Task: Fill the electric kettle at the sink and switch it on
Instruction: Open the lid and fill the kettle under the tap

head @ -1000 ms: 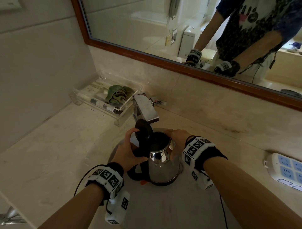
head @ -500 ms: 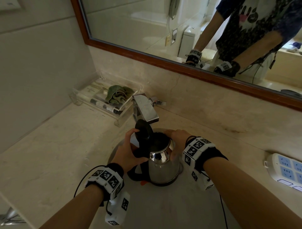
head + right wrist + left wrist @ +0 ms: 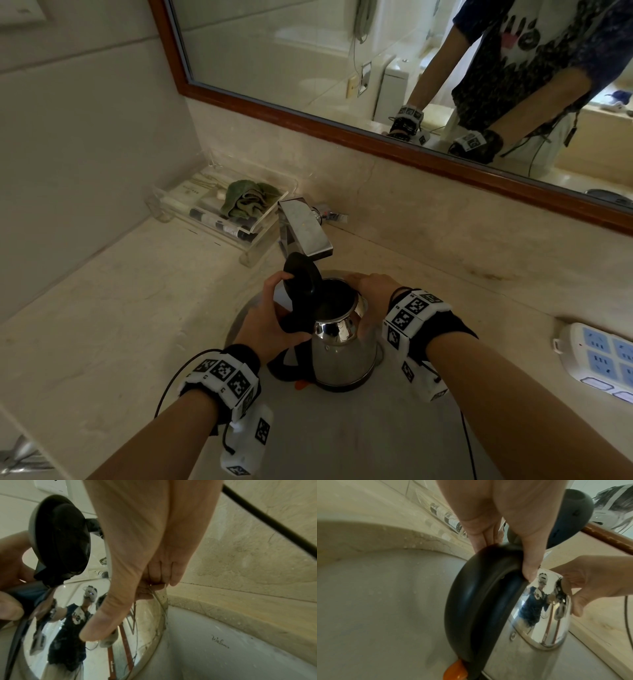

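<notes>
A: Kettle (image 3: 342, 349) progress?

B: It stands in the sink (image 3: 376, 438), lid (image 3: 303, 284) flipped up, beneath the tap (image 3: 305, 233). No water is visible running. Filling and switching on remain.

A: Hands?

B: Left hand (image 3: 270, 322) grasps the handle (image 3: 479, 601); right hand (image 3: 373, 291) curls round the rim at 3 o'clock.

A: Obstacles?

B: Tray (image 3: 219, 209) at 10 o'clock, power strip (image 3: 599, 359) at 3; neither blocks.

The head camera is looking steeply down from above the shiny steel kettle with black handle (image 3: 342, 353). Both wrist cameras are sitting close beside the kettle, left and right, facing each other across its mirrored body (image 3: 544, 615) (image 3: 72, 628).
</notes>
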### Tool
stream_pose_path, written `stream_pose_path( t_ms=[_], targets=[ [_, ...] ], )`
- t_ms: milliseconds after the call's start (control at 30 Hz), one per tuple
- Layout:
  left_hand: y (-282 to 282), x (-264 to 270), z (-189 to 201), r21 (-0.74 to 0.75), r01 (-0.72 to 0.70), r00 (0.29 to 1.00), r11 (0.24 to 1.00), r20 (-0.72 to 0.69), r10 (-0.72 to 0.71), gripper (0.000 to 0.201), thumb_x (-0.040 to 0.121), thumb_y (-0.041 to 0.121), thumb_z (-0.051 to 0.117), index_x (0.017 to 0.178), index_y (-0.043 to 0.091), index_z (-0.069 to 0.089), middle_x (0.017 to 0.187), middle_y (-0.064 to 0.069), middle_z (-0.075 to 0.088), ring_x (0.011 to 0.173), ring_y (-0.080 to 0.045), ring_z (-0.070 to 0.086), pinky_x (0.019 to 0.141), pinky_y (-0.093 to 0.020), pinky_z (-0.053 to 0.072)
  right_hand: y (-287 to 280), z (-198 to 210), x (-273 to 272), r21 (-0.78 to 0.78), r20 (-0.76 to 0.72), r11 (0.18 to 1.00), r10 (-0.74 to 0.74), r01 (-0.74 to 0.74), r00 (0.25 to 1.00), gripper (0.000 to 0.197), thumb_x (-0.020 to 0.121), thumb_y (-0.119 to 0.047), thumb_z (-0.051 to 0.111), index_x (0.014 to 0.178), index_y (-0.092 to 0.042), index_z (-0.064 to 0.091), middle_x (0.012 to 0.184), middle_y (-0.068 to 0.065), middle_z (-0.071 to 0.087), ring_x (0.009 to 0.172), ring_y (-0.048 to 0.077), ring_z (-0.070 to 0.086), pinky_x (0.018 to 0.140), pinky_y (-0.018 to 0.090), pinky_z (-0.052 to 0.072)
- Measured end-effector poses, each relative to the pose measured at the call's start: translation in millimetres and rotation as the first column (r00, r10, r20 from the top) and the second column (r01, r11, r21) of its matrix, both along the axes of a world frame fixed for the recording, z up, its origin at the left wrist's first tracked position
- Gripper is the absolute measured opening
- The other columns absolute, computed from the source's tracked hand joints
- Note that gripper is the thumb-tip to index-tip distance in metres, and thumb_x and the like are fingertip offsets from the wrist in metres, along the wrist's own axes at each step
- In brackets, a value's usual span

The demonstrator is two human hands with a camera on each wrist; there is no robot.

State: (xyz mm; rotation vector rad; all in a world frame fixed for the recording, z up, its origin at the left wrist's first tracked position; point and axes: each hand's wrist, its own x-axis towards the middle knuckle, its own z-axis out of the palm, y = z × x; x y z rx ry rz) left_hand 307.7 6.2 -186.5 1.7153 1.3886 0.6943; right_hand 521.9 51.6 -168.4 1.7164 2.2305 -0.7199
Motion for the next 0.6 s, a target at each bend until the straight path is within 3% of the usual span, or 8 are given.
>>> stream_pose_path(
  t_ms=[233,400,500,600],
  targets=[
    [-0.9,0.1,2.6,-0.007,0.003,1.000,1.000,0.007,-0.003,0.090,0.063,0.008,0.079,0.109,0.054,0.017,0.097,-0.002,0.057,0.073,-0.004,0.057,0.053,-0.004,0.045,-2.1,0.3,0.4,0.008,-0.013,1.000,-0.018,0.018,1.000,0.100,0.052,-0.031,0.084,0.140,-0.025,0.037,0.134,0.003,0.055,0.120,0.026,0.056,0.098,0.038,0.050],
    [-1.0,1.1,3.2,-0.001,0.004,1.000,1.000,0.010,-0.004,0.090,0.063,0.007,0.079,0.113,0.046,0.016,0.104,0.001,0.053,0.075,0.003,0.052,0.055,-0.003,0.044,-2.7,3.2,0.0,0.002,-0.005,1.000,-0.012,0.012,1.000,0.099,0.054,-0.030,0.085,0.141,-0.023,0.037,0.136,0.005,0.054,0.121,0.027,0.054,0.099,0.039,0.049],
    [-0.6,0.9,1.7,0.004,-0.002,1.000,1.000,0.023,0.002,0.092,0.063,0.008,0.080,0.111,0.052,0.015,0.108,0.002,0.051,0.090,-0.010,0.052,0.064,-0.005,0.038,-1.5,4.7,-0.5,-0.007,0.002,1.000,0.000,0.000,1.000,0.098,0.055,-0.030,0.085,0.141,-0.021,0.038,0.136,0.005,0.054,0.123,0.027,0.054,0.101,0.039,0.048],
    [0.7,0.0,0.4,0.007,-0.006,1.000,1.000,0.030,0.006,0.093,0.062,0.007,0.080,0.108,0.056,0.015,0.108,0.001,0.051,0.090,-0.010,0.053,0.065,-0.005,0.038,-2.0,6.3,-0.4,-0.006,-0.006,1.000,-0.004,0.004,1.000,0.094,0.058,-0.026,0.084,0.140,-0.021,0.039,0.135,0.006,0.055,0.122,0.027,0.054,0.100,0.037,0.048]
  ],
)
